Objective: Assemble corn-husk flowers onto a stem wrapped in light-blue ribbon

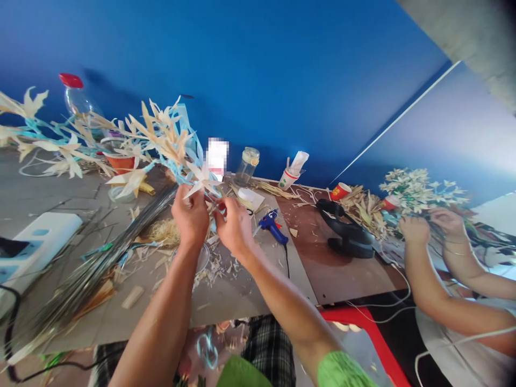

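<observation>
My left hand (pixel 190 215) is closed on the blue-wrapped stem of an artificial flower spray (pixel 163 137) with cream, husk-like petals. The spray stretches off to the upper left, above the table. Close beside it, my right hand (pixel 234 223) pinches at the lower end of the same stem; the exact contact is partly hidden by the fingers. Under my left wrist lies a bundle of thin metal wires (pixel 108 260), next to a clump of pale fibre (pixel 163 231). A blue glue gun (pixel 274 228) rests to the right of my right hand.
Along the blue wall stand a lidded glass jar (pixel 246 167), a white cup (pixel 288 179) and a red cup (pixel 341 191). A white power strip (pixel 52 239) sits left. A black band-shaped object (pixel 350 234) lies right, before a co-worker's hands (pixel 415 231) holding flower material.
</observation>
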Motion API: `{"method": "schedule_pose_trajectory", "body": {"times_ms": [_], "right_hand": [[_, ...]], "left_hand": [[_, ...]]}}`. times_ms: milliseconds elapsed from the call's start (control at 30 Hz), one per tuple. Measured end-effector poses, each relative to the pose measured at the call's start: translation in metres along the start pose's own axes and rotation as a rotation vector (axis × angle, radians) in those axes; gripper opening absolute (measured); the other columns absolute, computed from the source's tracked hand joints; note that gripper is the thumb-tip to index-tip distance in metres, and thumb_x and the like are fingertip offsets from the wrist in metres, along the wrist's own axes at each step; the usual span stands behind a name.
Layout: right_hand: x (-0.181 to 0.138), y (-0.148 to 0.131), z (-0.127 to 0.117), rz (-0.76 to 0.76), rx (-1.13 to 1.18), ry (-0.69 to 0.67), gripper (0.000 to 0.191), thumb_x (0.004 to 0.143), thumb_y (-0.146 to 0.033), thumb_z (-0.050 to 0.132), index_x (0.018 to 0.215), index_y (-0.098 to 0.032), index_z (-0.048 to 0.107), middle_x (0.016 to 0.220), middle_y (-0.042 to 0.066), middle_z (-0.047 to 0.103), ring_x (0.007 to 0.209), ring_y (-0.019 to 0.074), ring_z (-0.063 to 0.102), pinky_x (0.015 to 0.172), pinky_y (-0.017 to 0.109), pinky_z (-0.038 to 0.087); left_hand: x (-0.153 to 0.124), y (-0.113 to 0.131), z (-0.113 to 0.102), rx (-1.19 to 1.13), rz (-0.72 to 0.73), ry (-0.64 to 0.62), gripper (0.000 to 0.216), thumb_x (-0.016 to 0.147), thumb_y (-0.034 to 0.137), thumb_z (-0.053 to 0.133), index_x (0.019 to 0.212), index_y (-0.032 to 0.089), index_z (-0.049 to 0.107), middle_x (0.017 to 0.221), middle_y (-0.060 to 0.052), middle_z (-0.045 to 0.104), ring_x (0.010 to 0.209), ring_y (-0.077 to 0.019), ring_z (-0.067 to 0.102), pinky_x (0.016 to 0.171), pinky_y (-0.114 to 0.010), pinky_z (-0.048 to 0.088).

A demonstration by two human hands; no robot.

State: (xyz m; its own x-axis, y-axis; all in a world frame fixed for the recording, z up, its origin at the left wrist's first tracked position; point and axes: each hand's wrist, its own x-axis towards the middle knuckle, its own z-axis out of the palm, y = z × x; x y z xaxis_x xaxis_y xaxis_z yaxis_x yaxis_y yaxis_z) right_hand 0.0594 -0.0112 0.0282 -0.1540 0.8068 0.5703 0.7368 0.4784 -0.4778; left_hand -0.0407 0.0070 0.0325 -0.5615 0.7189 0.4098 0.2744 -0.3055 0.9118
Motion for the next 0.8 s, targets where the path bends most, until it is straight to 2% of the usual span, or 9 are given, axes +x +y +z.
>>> {"method": "schedule_pose_trajectory", "body": {"times_ms": [100, 333, 533, 667, 800], "right_hand": [[-0.008, 0.015, -0.001, 0.036, 0.029, 0.064, 0.03, 0.078, -0.012, 0.056, 0.106, -0.018, 0.049, 0.098, 0.009, 0.058, 0.087, 0.0202, 0.058, 0.073, 0.032, 0.047], [-0.02, 0.039, -0.004, 0.117, 0.015, 0.009, 0.013, 0.08, -0.018, 0.055, 0.091, -0.02, 0.05, 0.086, 0.006, 0.06, 0.075, 0.0181, 0.057, 0.067, 0.03, 0.044], [-0.021, 0.044, -0.006, 0.016, -0.116, 0.009, 0.021, 0.08, -0.016, 0.051, 0.1, -0.021, 0.049, 0.097, 0.008, 0.06, 0.086, 0.0214, 0.056, 0.072, 0.032, 0.042], [-0.019, 0.047, -0.005, -0.021, -0.216, -0.033, 0.016, 0.082, -0.012, 0.046, 0.094, -0.02, 0.052, 0.088, 0.006, 0.061, 0.078, 0.0205, 0.055, 0.073, 0.033, 0.039], [-0.019, 0.05, -0.005, -0.038, -0.222, 0.01, 0.008, 0.086, -0.019, 0.048, 0.088, -0.019, 0.055, 0.082, 0.006, 0.061, 0.076, 0.0196, 0.054, 0.073, 0.032, 0.036]], "left_hand": [[-0.007, -0.001, 0.006, 0.033, -0.006, -0.084, 0.018, 0.08, 0.021, 0.049, 0.063, 0.017, 0.055, 0.062, 0.001, 0.056, 0.057, -0.0106, 0.05, 0.059, -0.024, 0.038], [-0.019, -0.012, 0.02, 0.025, -0.04, -0.201, 0.015, 0.082, 0.029, 0.049, 0.072, 0.019, 0.054, 0.062, 0.001, 0.059, 0.057, -0.0132, 0.052, 0.058, -0.024, 0.038], [-0.021, -0.011, 0.023, 0.07, -0.064, -0.231, 0.016, 0.083, 0.028, 0.049, 0.07, 0.019, 0.054, 0.059, 0.001, 0.057, 0.054, -0.0131, 0.051, 0.057, -0.024, 0.038], [-0.021, -0.011, 0.024, 0.103, -0.063, -0.229, 0.018, 0.083, 0.029, 0.049, 0.068, 0.019, 0.053, 0.059, 0.001, 0.056, 0.055, -0.0132, 0.051, 0.056, -0.024, 0.037], [-0.022, -0.012, 0.026, 0.046, -0.109, -0.242, 0.017, 0.083, 0.031, 0.048, 0.071, 0.019, 0.052, 0.058, 0.001, 0.059, 0.054, -0.0132, 0.054, 0.057, -0.024, 0.04]]}}
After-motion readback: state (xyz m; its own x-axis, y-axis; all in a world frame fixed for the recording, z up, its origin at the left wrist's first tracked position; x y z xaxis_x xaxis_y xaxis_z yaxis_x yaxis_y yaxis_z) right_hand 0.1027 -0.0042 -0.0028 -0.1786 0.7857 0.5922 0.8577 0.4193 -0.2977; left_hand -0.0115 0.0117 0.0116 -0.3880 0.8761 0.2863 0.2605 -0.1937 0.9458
